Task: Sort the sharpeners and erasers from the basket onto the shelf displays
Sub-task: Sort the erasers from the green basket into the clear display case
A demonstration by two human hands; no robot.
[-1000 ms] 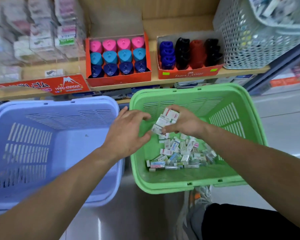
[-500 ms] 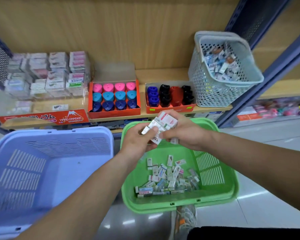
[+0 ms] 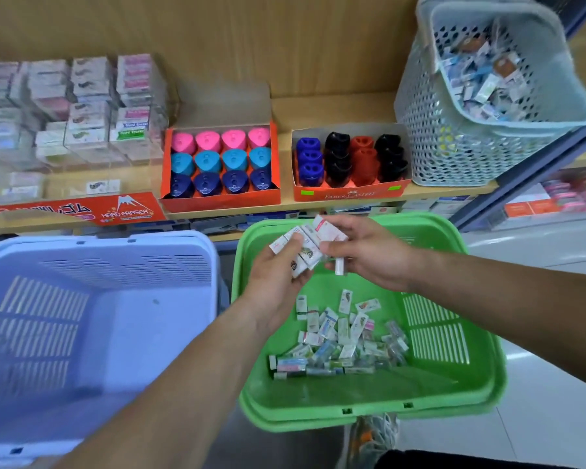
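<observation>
Nearest, loose erasers (image 3: 335, 346) lie heaped in the green basket (image 3: 352, 421), at 6 o'clock below the hands. Above its far rim, left hand (image 3: 274, 275) and right hand (image 3: 372, 255) both pinch one eraser bundle (image 3: 307, 245), its fanned row running roughly 8 to 2 o'clock. Beyond, on the shelf (image 3: 335, 106), eraser stacks (image 3: 92, 106) sit at 10 o'clock, so the left hand looks nearer for that reach.

Three baskets (image 3: 301, 418); two sharpener display boxes (image 3: 349, 194). Left box (image 3: 217, 201) holds four pink sharpeners (image 3: 207, 141), four turquoise sharpeners (image 3: 207, 162), four navy sharpeners (image 3: 207, 186).
</observation>
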